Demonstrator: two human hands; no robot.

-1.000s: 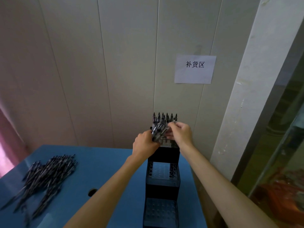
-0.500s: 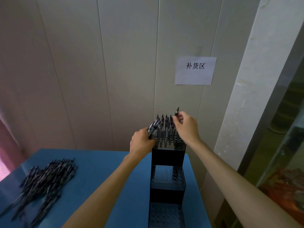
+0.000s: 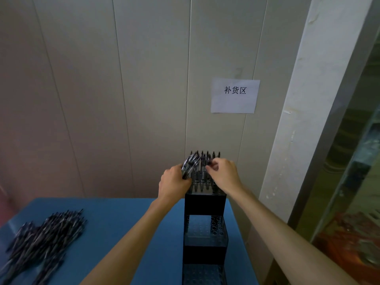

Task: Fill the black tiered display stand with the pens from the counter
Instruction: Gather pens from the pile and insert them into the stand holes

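The right hand (image 3: 223,174) hides part of the top tier of the black stand (image 3: 204,204); its curled fingers seem to pinch one pen, but this is hard to see. The left hand (image 3: 173,183) grips a bundle of pens (image 3: 190,164). The pen pile (image 3: 44,236) lies on the blue counter (image 3: 115,221), cut off at the left edge. The stand is close to the counter's right edge.

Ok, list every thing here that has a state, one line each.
Black tiered display stand: upright; top tier partly filled, middle and lowest tiers show only bare holes.
Standing dark pens in the top tier: upright in their holes.
Bundle of dark pens: held in the left hand's grip.
Left hand: curled round the bundle.
Right hand: fingers curled at the top-tier pens.
Loose pile of dark pens: lying on the blue counter.
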